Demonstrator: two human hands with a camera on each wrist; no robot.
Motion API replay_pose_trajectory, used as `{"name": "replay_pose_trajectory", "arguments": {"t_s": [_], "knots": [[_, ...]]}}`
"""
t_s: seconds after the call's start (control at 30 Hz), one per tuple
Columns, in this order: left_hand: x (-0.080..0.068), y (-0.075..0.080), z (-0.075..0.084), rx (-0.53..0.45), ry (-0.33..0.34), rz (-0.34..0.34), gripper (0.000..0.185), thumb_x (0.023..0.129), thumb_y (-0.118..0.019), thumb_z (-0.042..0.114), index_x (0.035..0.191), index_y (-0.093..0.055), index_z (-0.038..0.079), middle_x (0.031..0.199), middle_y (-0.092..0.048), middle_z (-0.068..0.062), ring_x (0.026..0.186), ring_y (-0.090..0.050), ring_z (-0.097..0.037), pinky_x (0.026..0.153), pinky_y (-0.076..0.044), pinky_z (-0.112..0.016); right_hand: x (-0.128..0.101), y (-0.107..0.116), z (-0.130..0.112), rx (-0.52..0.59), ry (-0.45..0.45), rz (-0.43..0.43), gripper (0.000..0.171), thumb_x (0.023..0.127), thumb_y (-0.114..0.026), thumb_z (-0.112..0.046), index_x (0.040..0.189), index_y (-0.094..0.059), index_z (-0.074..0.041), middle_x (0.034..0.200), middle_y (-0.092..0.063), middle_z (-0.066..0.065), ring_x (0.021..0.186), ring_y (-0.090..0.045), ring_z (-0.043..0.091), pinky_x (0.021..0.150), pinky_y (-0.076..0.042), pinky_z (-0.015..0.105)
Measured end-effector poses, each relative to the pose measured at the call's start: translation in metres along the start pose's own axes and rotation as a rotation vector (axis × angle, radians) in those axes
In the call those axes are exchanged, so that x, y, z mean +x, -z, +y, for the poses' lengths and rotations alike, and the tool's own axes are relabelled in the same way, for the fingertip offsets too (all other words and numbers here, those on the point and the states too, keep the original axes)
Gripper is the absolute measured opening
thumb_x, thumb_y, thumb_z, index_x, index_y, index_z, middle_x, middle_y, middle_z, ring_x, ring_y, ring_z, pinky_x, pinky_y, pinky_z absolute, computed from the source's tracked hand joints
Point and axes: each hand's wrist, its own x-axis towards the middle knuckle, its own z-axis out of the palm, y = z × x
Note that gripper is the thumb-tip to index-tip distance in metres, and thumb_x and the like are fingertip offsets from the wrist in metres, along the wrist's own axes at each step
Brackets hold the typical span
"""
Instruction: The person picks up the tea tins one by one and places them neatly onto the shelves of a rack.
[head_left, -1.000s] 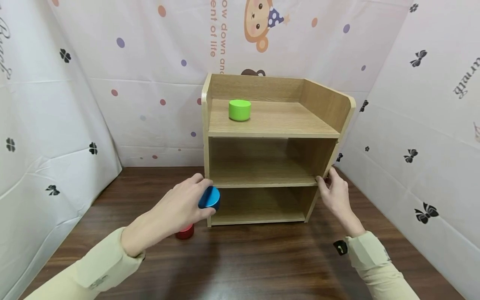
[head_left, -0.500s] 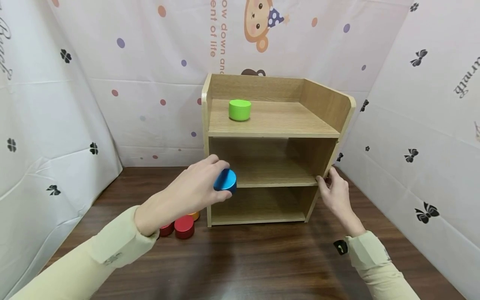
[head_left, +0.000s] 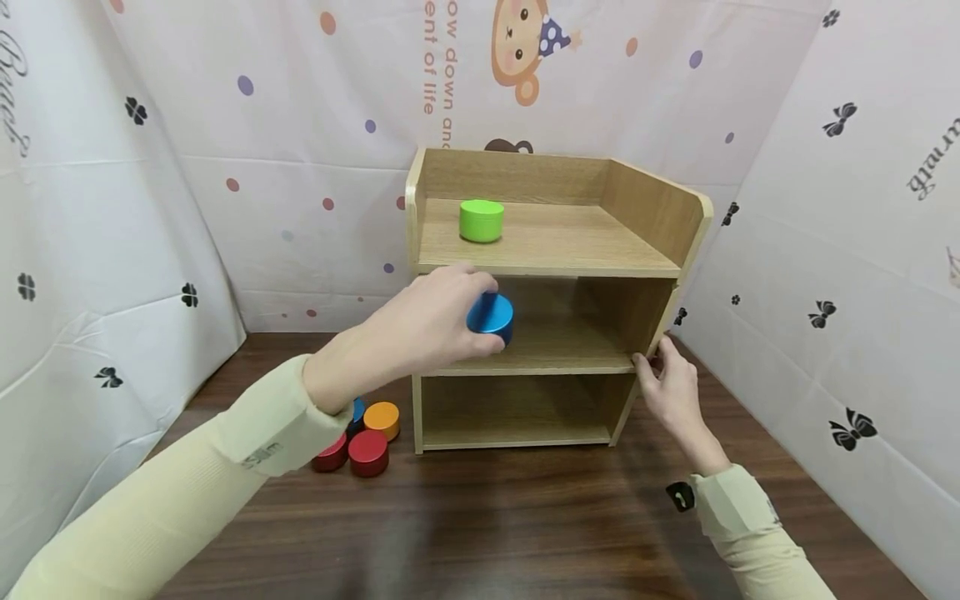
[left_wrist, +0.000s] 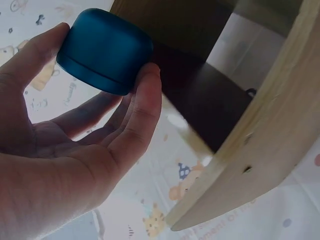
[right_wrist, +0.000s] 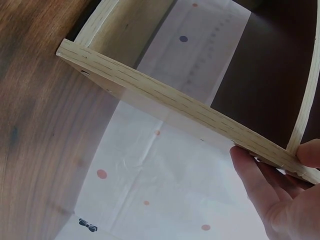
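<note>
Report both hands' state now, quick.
Left hand: fingers curled round the blue tin.
Right hand: fingers pinching the shelf's right edge.

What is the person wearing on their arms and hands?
Both arms are in long, pale cream-yellow sleeves of finely ribbed cloth, with a cuff at each wrist. The left hand and right hand are bare. A small black tab with a white mark sits at the right cuff.

Blue puck [head_left: 358, 411] on table mostly hidden behind left sleeve [head_left: 255, 433]; red puck [head_left: 331, 455] partly.
</note>
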Motion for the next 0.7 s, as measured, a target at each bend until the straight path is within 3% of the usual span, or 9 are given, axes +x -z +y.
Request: {"name": "replay_pose_trajectory", "arguments": {"t_s": [0.1,0.53,0.7], "knots": [[0.007,0.007,0.004,0.006,-0.015,0.006,0.048,0.084,-0.072,0.036,0.12,-0.06,0.007,0.112,-0.061,-0.007,0.097,-0.057,-0.021,0.081,-0.051,-0.033,0.0,0.0,0.0,0.001,-0.002,0.008,0.021,0.09,-0.059,0.0,0.109,-0.057,0.009,0.1,-0.067,0.03,0.089,-0.068,0.045,0.067,-0.029,-0.007],[0.039,0.032,0.021,0.002,-0.009,0.034,0.04,0.085,-0.068,0.037,0.112,-0.06,0.008,0.105,-0.061,-0.005,0.095,-0.053,-0.018,0.081,-0.048,-0.032,-0.001,0.0,-0.002,0.023,-0.014,-0.001,0.022,0.091,-0.057,0.001,0.111,-0.057,0.009,0.102,-0.066,0.032,0.092,-0.068,0.046,0.068,-0.031,-0.007],[0.054,0.038,0.027,0.021,-0.008,0.045,0.034,0.085,-0.067,0.038,0.102,-0.062,0.008,0.096,-0.059,-0.004,0.089,-0.053,-0.017,0.072,-0.045,-0.027,-0.001,-0.002,-0.001,0.028,-0.011,0.014,0.021,0.089,-0.058,0.003,0.109,-0.057,0.01,0.101,-0.066,0.033,0.092,-0.067,0.047,0.068,-0.031,-0.007]]}}
